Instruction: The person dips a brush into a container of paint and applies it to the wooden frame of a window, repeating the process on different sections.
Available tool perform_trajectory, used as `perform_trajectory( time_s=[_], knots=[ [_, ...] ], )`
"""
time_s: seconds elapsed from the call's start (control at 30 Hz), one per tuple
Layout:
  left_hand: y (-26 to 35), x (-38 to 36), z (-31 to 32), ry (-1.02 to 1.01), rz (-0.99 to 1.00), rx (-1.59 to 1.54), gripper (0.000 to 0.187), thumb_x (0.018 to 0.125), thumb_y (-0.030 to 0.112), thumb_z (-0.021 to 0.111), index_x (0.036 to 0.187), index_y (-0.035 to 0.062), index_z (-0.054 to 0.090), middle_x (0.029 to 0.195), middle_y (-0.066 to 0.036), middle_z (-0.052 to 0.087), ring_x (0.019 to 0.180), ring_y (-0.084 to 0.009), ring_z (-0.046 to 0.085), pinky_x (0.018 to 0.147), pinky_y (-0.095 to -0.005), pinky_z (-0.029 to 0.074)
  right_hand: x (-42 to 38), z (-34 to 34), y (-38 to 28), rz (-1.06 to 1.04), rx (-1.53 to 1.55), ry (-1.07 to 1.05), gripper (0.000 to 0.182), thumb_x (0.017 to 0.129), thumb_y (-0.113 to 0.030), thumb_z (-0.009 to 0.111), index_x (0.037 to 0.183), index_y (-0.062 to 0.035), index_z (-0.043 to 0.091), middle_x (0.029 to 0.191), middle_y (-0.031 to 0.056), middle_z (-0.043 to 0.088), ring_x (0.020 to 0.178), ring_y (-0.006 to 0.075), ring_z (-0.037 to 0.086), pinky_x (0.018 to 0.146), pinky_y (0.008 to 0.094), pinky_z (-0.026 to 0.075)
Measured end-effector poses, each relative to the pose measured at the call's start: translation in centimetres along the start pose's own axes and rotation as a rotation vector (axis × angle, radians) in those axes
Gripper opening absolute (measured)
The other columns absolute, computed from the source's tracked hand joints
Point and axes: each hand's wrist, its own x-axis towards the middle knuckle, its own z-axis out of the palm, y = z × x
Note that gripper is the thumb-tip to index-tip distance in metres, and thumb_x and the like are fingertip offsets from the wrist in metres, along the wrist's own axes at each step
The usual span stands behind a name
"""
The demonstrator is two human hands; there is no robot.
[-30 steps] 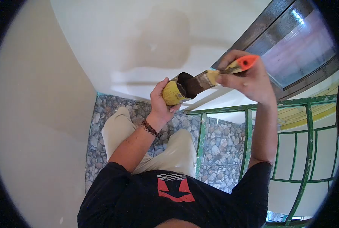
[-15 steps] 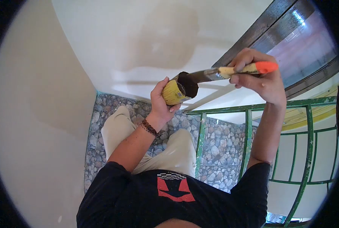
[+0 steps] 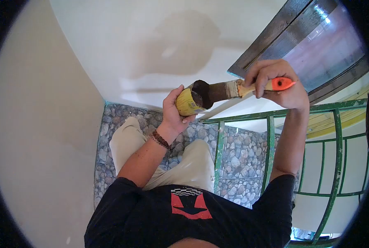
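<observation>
My left hand (image 3: 175, 109) is wrapped round a yellow tin can (image 3: 186, 102), tilted with its dark-stained mouth toward the right. In my right hand (image 3: 277, 84) is a paintbrush (image 3: 234, 89) with a wooden handle and an orange end, gripped between thumb and fingers. The brush's broad, dark bristles point left and reach the can's rim; whether their tips touch the inside cannot be made out. Dark residue coats the can's inner wall, and the bottom is hidden.
A green metal railing (image 3: 275, 113) runs along my right. Pale walls (image 3: 159, 49) stand ahead and at left. A dark brown window frame (image 3: 271, 39) with glass is at upper right. Below lies a pebble-patterned floor (image 3: 238, 159).
My right hand has rolled the paintbrush so its flat side now faces me. The handle end has moved slightly left and down. The can has stayed nearly still.
</observation>
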Motion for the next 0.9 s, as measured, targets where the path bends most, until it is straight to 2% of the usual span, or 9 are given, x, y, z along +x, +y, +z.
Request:
perform_trajectory(
  time_s=[0.2,0.27,0.43,0.47,0.6,0.7,0.77,0.83,0.9],
  knots=[
    [-0.2,-0.1,0.0,0.029,0.024,0.025,0.044,0.093,0.045,0.043,0.099,0.0064,0.064,0.082,-0.012,0.066,0.055,-0.0213,0.057,0.030,-0.0233,0.031,-1.9,0.5,0.4,-0.067,0.058,0.292,0.019,0.065,0.012,0.070,0.073,-0.0037,0.062,0.090,0.0122,0.066,0.083,0.0201,0.064,0.072,0.0307,0.053],
    [-0.1,-0.2,0.2,0.053,0.027,0.020,0.044,0.093,0.045,0.043,0.099,0.0066,0.063,0.081,-0.012,0.066,0.055,-0.0207,0.057,0.030,-0.0233,0.031,-2.3,2.3,0.6,0.070,0.435,0.510,0.019,0.071,0.011,0.069,0.082,-0.0013,0.060,0.088,0.0133,0.066,0.077,0.0183,0.065,0.065,0.0273,0.054],
    [-0.3,-0.2,-0.6,0.030,0.060,0.087,0.047,0.093,0.047,0.041,0.104,0.0066,0.061,0.087,-0.012,0.066,0.052,-0.0180,0.055,0.031,-0.0235,0.032,-2.7,6.2,1.4,0.333,0.511,0.616,0.020,0.074,0.006,0.073,0.088,0.0015,0.059,0.076,0.0090,0.065,0.066,0.0142,0.065,0.058,0.0257,0.054],
    [-0.2,-0.6,1.0,0.103,0.054,0.066,0.041,0.093,0.045,0.043,0.094,0.0090,0.062,0.082,-0.006,0.066,0.056,-0.0162,0.057,0.032,-0.0238,0.032,-2.9,6.8,1.6,0.361,0.484,0.652,0.021,0.074,0.004,0.074,0.088,0.0011,0.059,0.074,0.0077,0.065,0.067,0.0129,0.065,0.058,0.0257,0.053],
    [-0.2,-0.3,-0.3,-0.052,0.059,0.134,0.042,0.093,0.044,0.040,0.097,0.0086,0.062,0.085,-0.008,0.067,0.056,-0.0180,0.057,0.032,-0.0240,0.032,-5.0,8.4,2.1,0.316,0.525,0.856,0.020,0.075,0.003,0.074,0.088,0.0014,0.059,0.082,0.0111,0.066,0.068,0.0146,0.066,0.062,0.0265,0.055],
    [-0.2,0.0,-0.1,0.013,0.108,0.065,0.050,0.093,0.045,0.037,0.108,0.0027,0.059,0.086,-0.016,0.064,0.054,-0.0237,0.055,0.030,-0.0244,0.034,-6.4,9.1,3.0,0.284,0.712,1.115,0.018,0.076,0.004,0.073,0.088,0.0021,0.059,0.089,0.0149,0.067,0.076,0.0169,0.067,0.067,0.0278,0.056],
    [0.0,-0.2,0.2,0.107,0.122,0.052,0.051,0.093,0.045,0.036,0.108,0.0021,0.058,0.084,-0.016,0.063,0.058,-0.0266,0.055,0.029,-0.0249,0.034,-7.0,9.2,3.5,0.155,0.557,1.314,0.017,0.078,0.005,0.070,0.090,0.0025,0.059,0.097,0.0169,0.067,0.084,0.0193,0.067,0.074,0.0297,0.056],
    [0.0,-0.2,-0.3,0.039,0.109,0.098,0.050,0.093,0.045,0.035,0.106,0.0023,0.059,0.085,-0.015,0.063,0.061,-0.0282,0.056,0.028,-0.0250,0.034,-7.0,8.0,3.2,0.133,0.374,1.364,0.017,0.076,0.008,0.070,0.090,0.0019,0.062,0.100,0.0169,0.067,0.088,0.0210,0.067,0.077,0.0297,0.055],
    [-0.1,-0.3,-0.2,0.088,0.066,0.071,0.050,0.092,0.044,0.036,0.105,0.0022,0.059,0.086,-0.015,0.063,0.061,-0.0284,0.057,0.028,-0.0249,0.034,-6.3,5.1,1.7,-0.038,-0.493,1.246,0.018,0.073,0.009,0.070,0.088,0.0004,0.066,0.101,0.0167,0.068,0.086,0.0222,0.067,0.077,0.0292,0.053]
  ],
)
